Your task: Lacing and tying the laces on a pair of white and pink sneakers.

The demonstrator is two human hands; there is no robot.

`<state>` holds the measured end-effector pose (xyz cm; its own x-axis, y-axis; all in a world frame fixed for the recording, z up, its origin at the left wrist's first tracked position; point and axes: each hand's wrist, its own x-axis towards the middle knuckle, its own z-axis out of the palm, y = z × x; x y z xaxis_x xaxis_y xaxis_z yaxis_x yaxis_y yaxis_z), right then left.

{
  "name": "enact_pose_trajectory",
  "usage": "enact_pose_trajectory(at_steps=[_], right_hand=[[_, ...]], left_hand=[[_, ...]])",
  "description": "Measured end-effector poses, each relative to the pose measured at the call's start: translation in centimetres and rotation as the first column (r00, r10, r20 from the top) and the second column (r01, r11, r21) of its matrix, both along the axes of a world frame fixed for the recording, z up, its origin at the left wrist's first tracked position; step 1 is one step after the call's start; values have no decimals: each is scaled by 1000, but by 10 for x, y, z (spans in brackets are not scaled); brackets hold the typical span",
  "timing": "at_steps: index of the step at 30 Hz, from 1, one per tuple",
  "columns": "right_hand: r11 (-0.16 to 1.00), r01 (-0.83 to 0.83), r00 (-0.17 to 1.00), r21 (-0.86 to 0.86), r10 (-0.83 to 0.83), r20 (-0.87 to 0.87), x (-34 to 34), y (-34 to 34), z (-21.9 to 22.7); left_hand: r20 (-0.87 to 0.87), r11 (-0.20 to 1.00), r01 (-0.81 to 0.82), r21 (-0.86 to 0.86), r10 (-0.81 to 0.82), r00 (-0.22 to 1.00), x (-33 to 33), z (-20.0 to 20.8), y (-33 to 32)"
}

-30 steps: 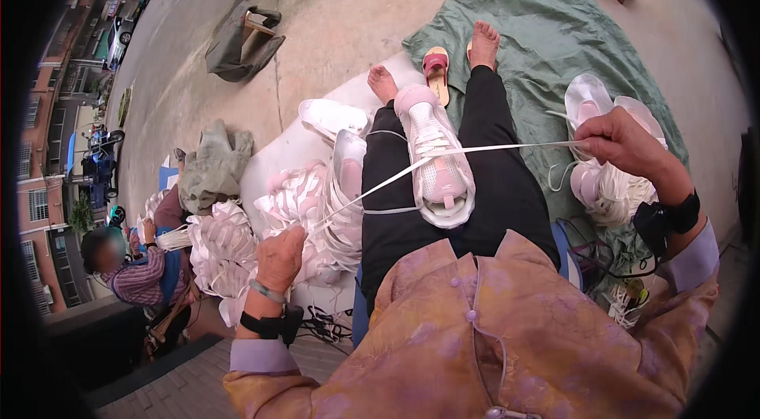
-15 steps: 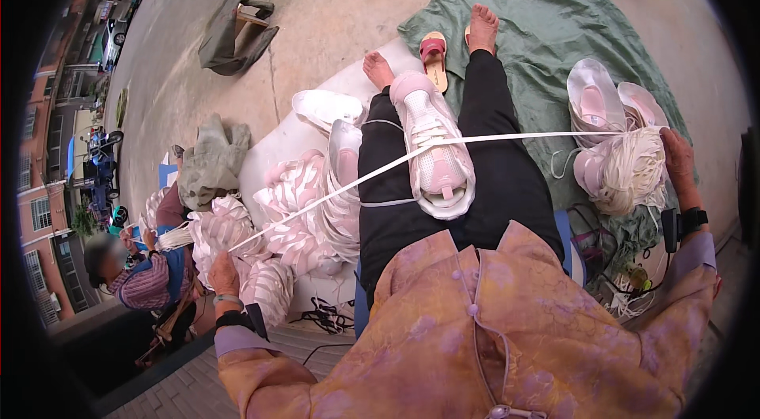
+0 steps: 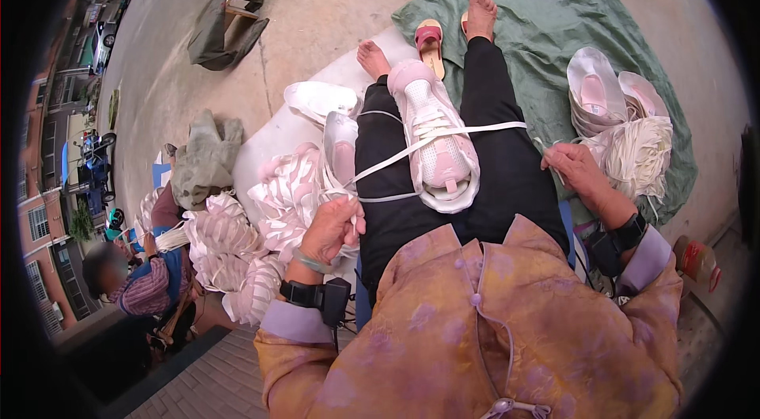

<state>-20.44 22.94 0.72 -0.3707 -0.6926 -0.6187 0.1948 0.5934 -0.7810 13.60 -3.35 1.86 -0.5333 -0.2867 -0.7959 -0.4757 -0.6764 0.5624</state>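
Note:
Across my lap lies a pink and white sneaker upper (image 3: 442,164), its toe toward my feet. A flat white shoelace (image 3: 493,127) passes through its upper holes and runs out to both sides. My left hand (image 3: 335,229) is closed, pinching the lace's left part beside my thigh. Right of my lap, my right hand (image 3: 582,172) pinches the lace near its other end; part of that stretch is hard to see. A thin grey cord (image 3: 388,199) crosses my left thigh to the upper.
Stacked pink and white uppers (image 3: 289,181) lie at my left. More uppers (image 3: 598,94) and a bundle of white laces (image 3: 636,151) rest on a green sheet (image 3: 546,15) at right. Red sandals (image 3: 430,47) lie by my feet. Another person (image 3: 162,276) sits far left.
Both hands have come inward from wide apart, the left moving right and the right moving left. The lace, earlier stretched taut across the upper, now hangs slacker between them.

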Motion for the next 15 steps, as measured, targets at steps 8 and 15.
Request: enact_pose_trajectory(at_steps=[8, 15], right_hand=[[996, 76, 950, -51, -56, 306, 51, -89, -32], [925, 280, 941, -258, -211, 265, 47, -117, -46]], left_hand=[[-113, 997, -71, -1, 70, 991, -103, -25, 24], [-138, 934, -257, -249, 228, 964, -130, -31, 18]])
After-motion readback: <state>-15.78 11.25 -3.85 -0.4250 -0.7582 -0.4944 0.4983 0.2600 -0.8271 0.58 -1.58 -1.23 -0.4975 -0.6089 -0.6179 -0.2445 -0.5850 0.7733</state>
